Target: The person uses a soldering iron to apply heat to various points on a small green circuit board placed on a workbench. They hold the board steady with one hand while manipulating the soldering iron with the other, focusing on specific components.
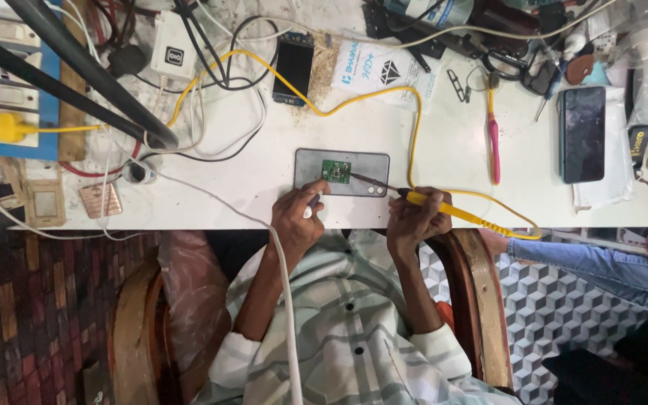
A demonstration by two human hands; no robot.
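Right hand (414, 219), just right of centre, is clenched round a yellow-handled soldering iron (444, 208), tip touching the small green circuit board (335, 171) on a grey mat (361, 166) mid-frame. Left hand (298, 214) curls at the mat's lower edge, fingers pinching something small and pale I can't make out. Both forearms bent inward. A white rectangular packet with blue print (380, 73) lies at top centre.

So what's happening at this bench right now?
A person seated at a white workbench is working on a small green circuit board that lies on a grey pad. The right hand holds a yellow-handled soldering iron, its tip reaching toward the board. The left hand rests at the pad's near edge, gripping something small that is too hidden to identify. A dark phone lies further right.
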